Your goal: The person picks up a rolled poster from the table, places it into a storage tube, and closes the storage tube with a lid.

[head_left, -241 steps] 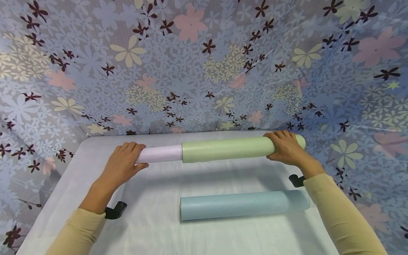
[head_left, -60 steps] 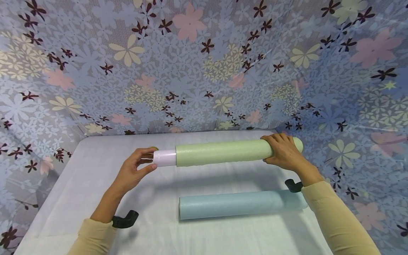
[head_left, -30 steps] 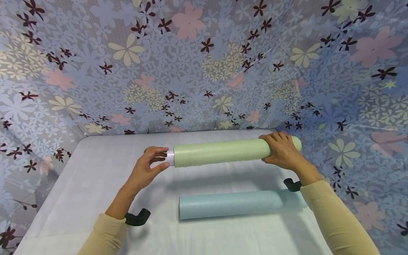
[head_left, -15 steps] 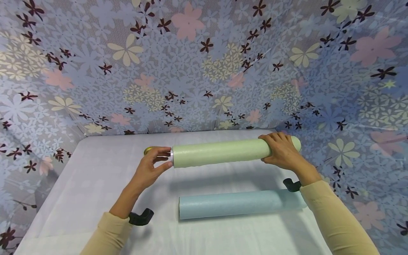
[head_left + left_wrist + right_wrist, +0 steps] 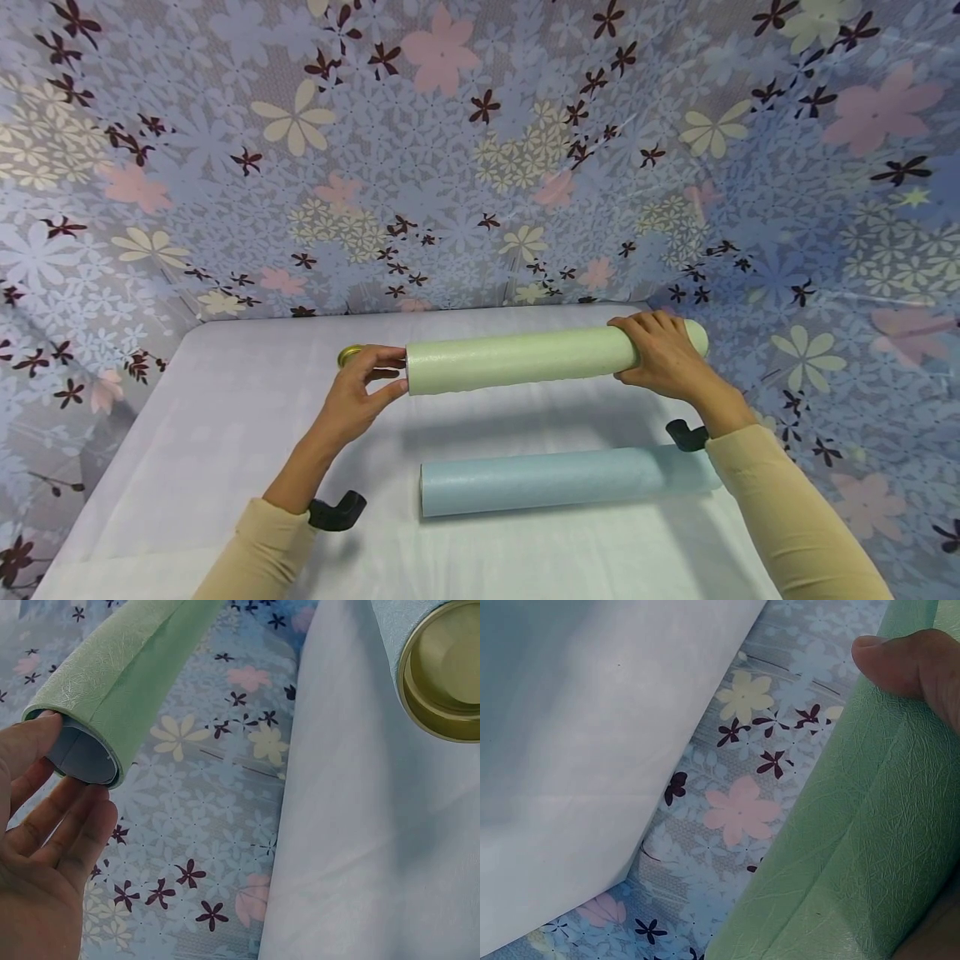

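Observation:
A long pale green tube is held raised over the white-covered table. My right hand grips it near its rounded right end, thumb below and fingers over the top. At the left end, my left hand touches the open rim with thumb and fingertips, its fingers nearly straight. In the left wrist view, a pale inner roll lines the mouth of the green tube, about level with the rim. The rest of that roll is hidden inside.
A light blue tube lies on the table in front, its open end showing a gold inside. A small gold round piece shows behind my left hand. Flowered cloth hangs behind the table.
The lilac roll has slid right into the green tube until no length sticks out. My left hand moved right with it to the rim. The right hand kept its grip.

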